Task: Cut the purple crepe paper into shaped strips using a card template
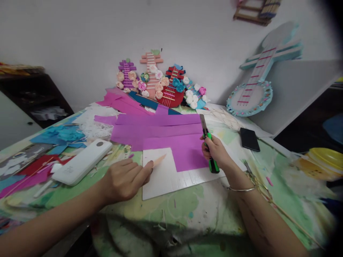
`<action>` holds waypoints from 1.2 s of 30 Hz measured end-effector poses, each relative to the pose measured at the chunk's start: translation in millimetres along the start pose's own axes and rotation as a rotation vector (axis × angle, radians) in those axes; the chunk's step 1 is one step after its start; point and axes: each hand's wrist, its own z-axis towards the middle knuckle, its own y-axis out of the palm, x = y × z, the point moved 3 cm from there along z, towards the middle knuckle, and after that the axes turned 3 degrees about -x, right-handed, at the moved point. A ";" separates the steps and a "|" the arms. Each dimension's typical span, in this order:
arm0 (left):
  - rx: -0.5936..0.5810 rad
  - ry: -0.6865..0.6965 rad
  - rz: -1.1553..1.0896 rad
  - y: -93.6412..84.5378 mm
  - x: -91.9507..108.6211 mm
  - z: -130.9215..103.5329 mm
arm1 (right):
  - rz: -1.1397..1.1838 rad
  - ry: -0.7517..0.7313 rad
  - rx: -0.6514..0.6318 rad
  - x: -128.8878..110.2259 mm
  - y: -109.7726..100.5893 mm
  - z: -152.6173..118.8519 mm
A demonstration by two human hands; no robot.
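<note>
The right grip is closed round a green-and-black cutter, its blade pointing away from the body, so the palm looks to be well clear of the edge. The handle stands over the right part of the purple sheet, and the thumb lies along it, probably for steering. The left grip has its fingers curled in; a peach-coloured sliver shows at its tip, but blur hides whether it is pinched, so I cannot tell. That hand sits by the left edge of the white board, which lies between the 2 hands on the worktop, partly under the purple sheet, perhaps as backing. Beyond both grips, more purple pieces overlap flat, within easy reach. A white power bank lies left of the left grip, off the board; a black phone and scissors lie right of the right grip, seemingly set aside from the sheets. Farthest from the grips, 4 small instrument-shaped ornaments lean near the wall, likely propped there for support, with a larger pale-blue ornament to their right.
</note>
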 end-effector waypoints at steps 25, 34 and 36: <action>-0.021 0.405 -0.117 92.9 38.6 65.2 | 0.200 0.034 -0.067 13.3 5.9 1.4; 0.158 0.343 -0.163 75.6 39.9 70.4 | -0.175 0.224 0.036 19.7 0.9 0.3; 0.147 0.327 -0.169 76.0 38.6 71.1 | -0.203 0.210 -0.026 20.1 6.5 -0.3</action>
